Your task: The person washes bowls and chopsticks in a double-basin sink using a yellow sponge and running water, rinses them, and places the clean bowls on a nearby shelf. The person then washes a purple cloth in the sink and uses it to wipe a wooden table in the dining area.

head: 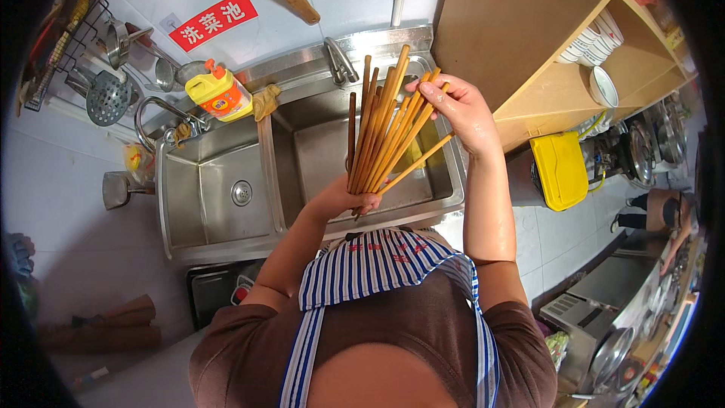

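A fanned bundle of wooden chopsticks point(385, 130), some dark brown and some yellowish, stands upright above the right basin of a stainless steel double sink point(276, 192). My left hand point(345, 195) is closed round their lower ends. At the upper right of the bundle, my right hand point(461, 107) pinches the tips of a few lighter chopsticks between thumb and fingers; its skin looks wet. Behind the chopsticks, something yellow point(416, 153) lies in the right basin, partly hidden.
Two faucets point(340, 62) rise behind the sink. A yellow detergent jug point(220, 93) and a brown cloth point(265, 102) sit by the divider. Ladles and a skimmer point(109, 98) hang left. Right are a wooden shelf with bowls point(603, 86), a yellow-lidded bin point(559, 171) and, farther off, another person point(662, 211).
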{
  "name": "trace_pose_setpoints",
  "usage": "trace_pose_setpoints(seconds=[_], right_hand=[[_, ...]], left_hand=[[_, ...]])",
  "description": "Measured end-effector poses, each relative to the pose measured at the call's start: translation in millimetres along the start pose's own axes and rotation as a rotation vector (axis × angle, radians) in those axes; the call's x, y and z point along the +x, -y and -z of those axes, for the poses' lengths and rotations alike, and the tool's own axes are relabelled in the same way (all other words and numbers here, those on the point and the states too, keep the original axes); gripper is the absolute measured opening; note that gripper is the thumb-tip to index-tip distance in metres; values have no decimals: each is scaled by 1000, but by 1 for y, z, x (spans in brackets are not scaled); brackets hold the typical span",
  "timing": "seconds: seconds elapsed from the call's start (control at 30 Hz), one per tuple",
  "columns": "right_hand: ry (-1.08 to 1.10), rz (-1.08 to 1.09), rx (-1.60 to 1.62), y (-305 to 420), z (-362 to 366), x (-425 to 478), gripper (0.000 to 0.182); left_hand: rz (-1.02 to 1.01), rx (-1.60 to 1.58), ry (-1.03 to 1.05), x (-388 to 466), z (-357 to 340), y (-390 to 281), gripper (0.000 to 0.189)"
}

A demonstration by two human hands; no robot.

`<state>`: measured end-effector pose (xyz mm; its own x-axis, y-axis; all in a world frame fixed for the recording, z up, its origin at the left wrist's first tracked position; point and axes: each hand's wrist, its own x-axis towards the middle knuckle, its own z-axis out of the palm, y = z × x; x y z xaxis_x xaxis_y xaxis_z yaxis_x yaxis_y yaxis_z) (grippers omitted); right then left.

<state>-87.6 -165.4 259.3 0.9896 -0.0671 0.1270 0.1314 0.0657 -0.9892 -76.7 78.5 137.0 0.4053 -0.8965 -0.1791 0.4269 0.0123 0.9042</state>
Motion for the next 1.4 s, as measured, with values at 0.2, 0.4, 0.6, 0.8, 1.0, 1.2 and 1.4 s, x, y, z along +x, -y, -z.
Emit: trace_pose_setpoints(seconds=[0.2,0.4,0.6,0.8,1.0,1.2,1.4], right_hand=[[42,-39,-2,4,8,4,25],[-91,96,198,-6,-4,-4,24],[-423,401,-547,12,-35,-24,19],[-328,128,-549,-7,-47,-18,33],[-375,117,-447,-14,-50,-16,22],[-689,299,-149,33,-32,-26,17],[-400,1008,-706,45,-38,-67,14]], left_hand=[[40,-24,-16,0,-2,-6,49],[-1,-82,15,1,0,-3,50],[46,-49,-102,0,6,-1,56],[33,10,-98,9,-1,-5,59],[22,37,-139,13,-3,-5,59],[-35,-2,-143,8,3,-3,52],[-71,-270,-188,7,3,0,33]])
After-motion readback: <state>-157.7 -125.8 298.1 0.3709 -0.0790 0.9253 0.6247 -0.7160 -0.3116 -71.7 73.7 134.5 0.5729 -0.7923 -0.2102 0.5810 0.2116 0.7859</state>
